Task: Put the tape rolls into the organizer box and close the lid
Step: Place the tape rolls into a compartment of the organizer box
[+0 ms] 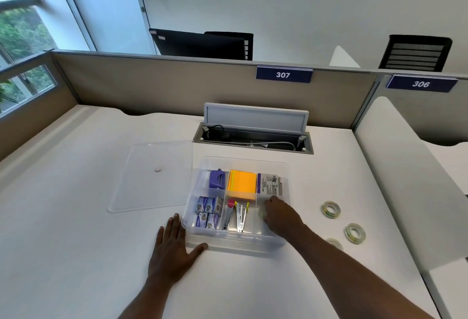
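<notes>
The clear organizer box point(283, 166) stands open on the white desk, with its clear lid point(152, 174) lying flat to its left. My right hand point(281, 215) is inside the box's front right compartment, fingers closed around a tape roll point(262, 213) that shows only partly under them. My left hand point(174, 247) lies flat and spread on the desk against the box's front left corner. Three more tape rolls lie on the desk to the right: one point(331, 208) farthest back, one point(355, 233) nearer, and one point(335, 242) partly hidden behind my right forearm.
The box holds a purple item point(217, 179), orange sticky notes point(241, 185), a printed packet point(269, 184), staple boxes point(207, 212) and a stapler point(240, 216). An open cable hatch point(253, 136) sits behind the box. A beige partition point(152, 85) bounds the desk; a white divider point(405, 179) stands right.
</notes>
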